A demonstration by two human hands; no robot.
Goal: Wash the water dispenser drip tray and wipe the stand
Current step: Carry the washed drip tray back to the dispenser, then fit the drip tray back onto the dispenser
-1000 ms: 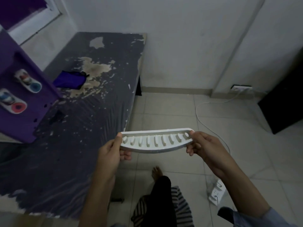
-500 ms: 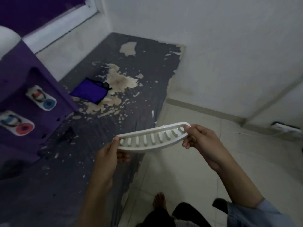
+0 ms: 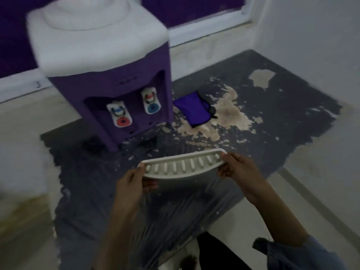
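Tray (image 3: 181,166) held level, near centre, above surface (image 3: 272,114), in front of dispenser (image 3: 109,75). Left grip (image 3: 132,184) pinches left end; right grip (image 3: 239,168) pinches right end. Step judged: refitting tray. Next: seat tray squarely at dispenser base. Cloth (image 3: 192,108) lies right of dispenser.

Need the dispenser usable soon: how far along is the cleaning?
Done: the drip tray is out of the water dispenser. In hand: left hand and right hand grip its ends above the stand; washed or not, I cannot tell. Left: probably wiping the stand, as the purple cloth lies unheld on it, then refitting the tray.
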